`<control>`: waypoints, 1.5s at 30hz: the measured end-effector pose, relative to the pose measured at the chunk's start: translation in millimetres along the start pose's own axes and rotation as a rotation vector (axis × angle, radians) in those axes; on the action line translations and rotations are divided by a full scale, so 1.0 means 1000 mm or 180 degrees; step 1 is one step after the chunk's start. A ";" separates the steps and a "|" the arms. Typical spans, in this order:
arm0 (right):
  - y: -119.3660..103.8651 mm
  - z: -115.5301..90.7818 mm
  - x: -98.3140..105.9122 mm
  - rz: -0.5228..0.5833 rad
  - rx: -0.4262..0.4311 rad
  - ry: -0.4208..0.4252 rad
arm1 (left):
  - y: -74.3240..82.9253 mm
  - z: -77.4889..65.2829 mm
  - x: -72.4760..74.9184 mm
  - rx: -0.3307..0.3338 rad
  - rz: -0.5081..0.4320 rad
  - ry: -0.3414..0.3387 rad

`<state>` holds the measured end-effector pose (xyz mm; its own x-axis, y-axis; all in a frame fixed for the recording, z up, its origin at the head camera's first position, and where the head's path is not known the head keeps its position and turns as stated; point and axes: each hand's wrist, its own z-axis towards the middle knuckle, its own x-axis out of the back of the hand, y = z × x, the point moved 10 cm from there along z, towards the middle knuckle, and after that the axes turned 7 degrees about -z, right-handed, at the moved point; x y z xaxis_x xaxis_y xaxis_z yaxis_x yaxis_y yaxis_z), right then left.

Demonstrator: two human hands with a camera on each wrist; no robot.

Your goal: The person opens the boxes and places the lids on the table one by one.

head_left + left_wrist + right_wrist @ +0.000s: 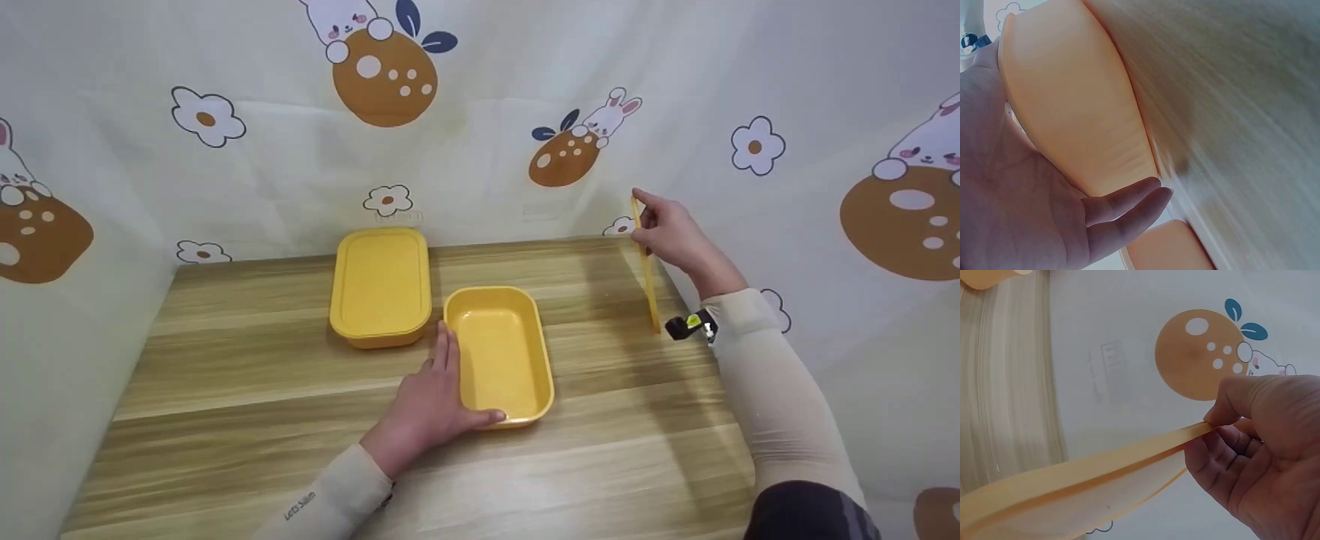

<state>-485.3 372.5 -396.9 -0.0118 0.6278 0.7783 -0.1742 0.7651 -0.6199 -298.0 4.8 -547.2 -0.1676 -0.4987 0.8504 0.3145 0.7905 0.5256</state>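
A yellow rectangular lunch box (501,360) without a lid stands on the wooden table, its inside bare. My left hand (431,405) rests against it, fingers stretched along the left side and thumb over the near rim. In the left wrist view, two straight fingers (1129,205) lie by the box's outer wall (1072,84). Off to the right, my right hand (671,232) pinches a yellow lid (648,281) by its edge, thumb against fingers. The lid hangs on edge, and the right wrist view shows its raised rim (1100,455) and pale inner face.
A second yellow lunch box (381,289) with its lid on stands at the back left, close beside the bare one. A pale curtain (480,142) printed with rabbits and flowers hangs behind the table (262,375) and along both sides.
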 end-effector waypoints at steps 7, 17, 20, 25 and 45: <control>0.004 0.005 -0.012 0.0006 0.0015 -0.0056 | 0.000 0.000 -0.001 0.0016 -0.0012 -0.0037; 0.007 0.019 -0.029 0.0004 0.0099 0.0046 | -0.002 0.001 -0.001 0.0042 -0.0016 -0.0039; 0.010 0.021 -0.033 -0.0043 0.0084 0.0143 | -0.002 0.001 -0.002 0.0041 -0.0005 -0.0033; 0.014 0.025 -0.041 -0.0142 0.0036 0.0229 | -0.002 0.001 -0.001 0.0043 -0.0010 -0.0021; 0.017 0.034 -0.080 -0.0761 -0.0072 0.0057 | -0.002 0.000 -0.002 0.0052 -0.0026 -0.0080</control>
<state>-521.1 330.9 -466.1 0.0446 0.4307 0.9014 -0.1479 0.8952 -0.4204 -298.5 4.6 -549.5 -0.1935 -0.4963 0.8463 0.2976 0.7923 0.5326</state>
